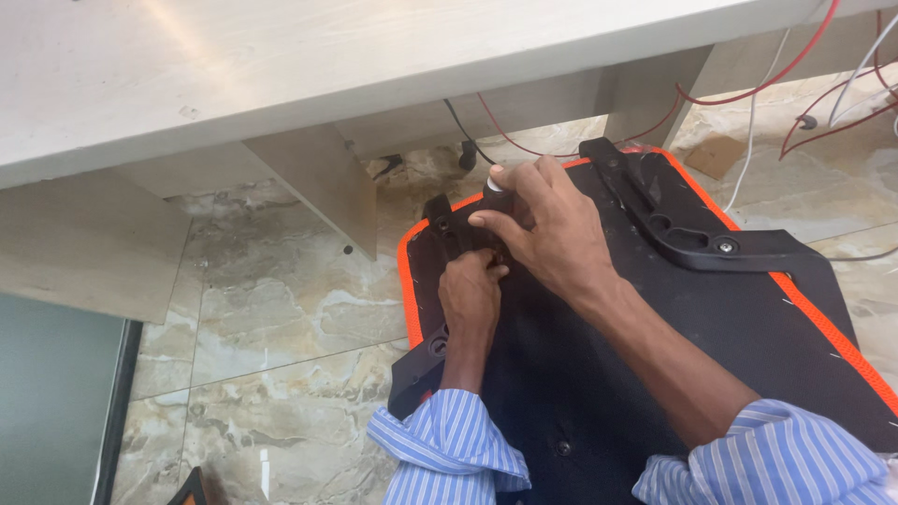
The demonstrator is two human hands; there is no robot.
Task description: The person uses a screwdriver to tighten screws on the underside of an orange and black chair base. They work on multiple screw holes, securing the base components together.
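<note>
Starting at the left, a marble-patterned tiled floor [271, 299] runs beneath the pale wooden counter [281, 65], whose angled support bracket [318, 182] comes down near the work. Beside it lies a black fabric panel [711, 337] with orange edging [404, 281], resting low across the person's lap area above the floor. A black plastic bracket [432, 351] runs along the panel's left edge. The left hand [470, 297] is closed, fingertips pinched at a small fastener point on this bracket; what it grips is too small to identify. Directly above it and touching, the right hand [547, 229] is curled around a dark tool handle with a pale cap [495, 190], pointed down at the same spot. Both forearms emerge from rolled blue-striped sleeves [449, 449]. Further right, a second black plastic bracket [673, 224] crosses the panel's upper corner. Red and white wires [786, 65] hang at the far right.
</note>
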